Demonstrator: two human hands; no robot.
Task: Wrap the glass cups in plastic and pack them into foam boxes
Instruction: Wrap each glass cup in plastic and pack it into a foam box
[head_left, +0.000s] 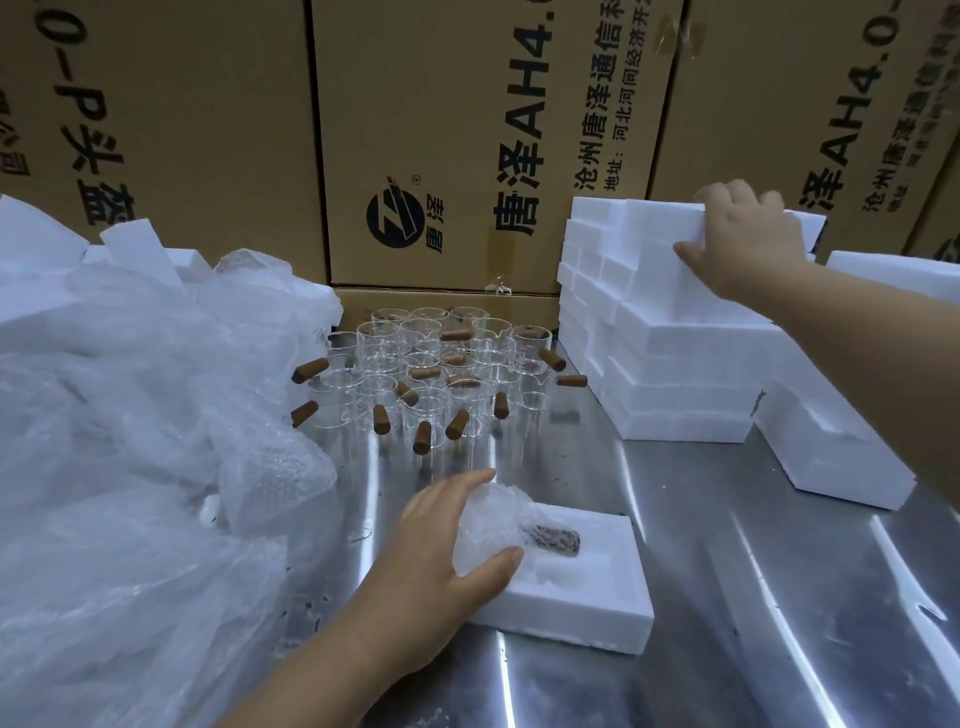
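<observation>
Head view. The left hand (441, 551) grips the bubble-wrapped glass cup (493, 525), fingers curled over its far side and thumb pressed on its near side. It holds the cup down in the recess of the open foam box (587, 597), probably so the bundle stays seated. The cup's wooden handle (553, 540) points away from the palm, along the moulded channel that seems cut to receive it. The right hand (748, 244), reaching far beyond and to the right of that grip, clasps the topmost foam piece (660, 249) of the foam stack (675, 374), fingers hooked over its upper edge and thumb on its front face (likely the matching lid). Beyond the left hand's fingertips stand the unwrapped glass cups (431, 364), clustered within reach. The bubble-wrap heap (156, 389) lies left of that hand's wrist. Everything rests on the steel table (727, 571), which is backed by cardboard cartons (467, 130).
</observation>
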